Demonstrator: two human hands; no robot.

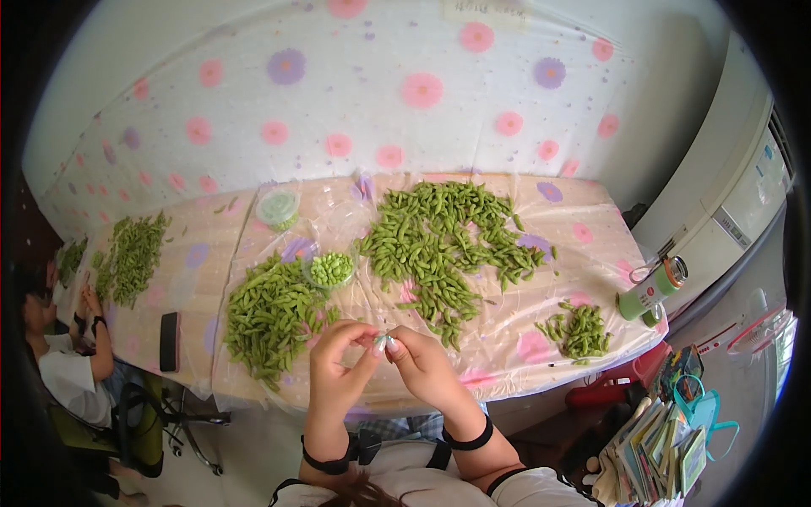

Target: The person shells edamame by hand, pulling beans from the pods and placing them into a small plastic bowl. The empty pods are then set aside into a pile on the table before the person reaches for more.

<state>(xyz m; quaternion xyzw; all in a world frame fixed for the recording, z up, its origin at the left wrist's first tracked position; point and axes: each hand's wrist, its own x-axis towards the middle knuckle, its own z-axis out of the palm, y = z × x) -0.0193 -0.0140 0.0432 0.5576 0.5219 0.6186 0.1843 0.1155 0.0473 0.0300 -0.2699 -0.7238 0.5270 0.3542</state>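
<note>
My left hand [341, 358] and my right hand [424, 362] meet above the front edge of the table, fingertips and thumbs pinched together. Between them is a small greenish soybean pod [383, 339], mostly hidden by the fingers. A heap of green soybean pods [272, 317] lies just left of my left hand. Beyond my hands spreads a larger pile of pods [443, 241]. A clear bowl of shelled green beans [330, 269] stands behind my left hand, against the left heap.
A lidded tub [279, 208] stands farther back, and a small pod pile [585, 331] lies to the right. A green bottle [653, 289] stands at the right edge; a phone [170, 342] lies left. Another person [76, 372] sits at the far left by more pods [131, 258].
</note>
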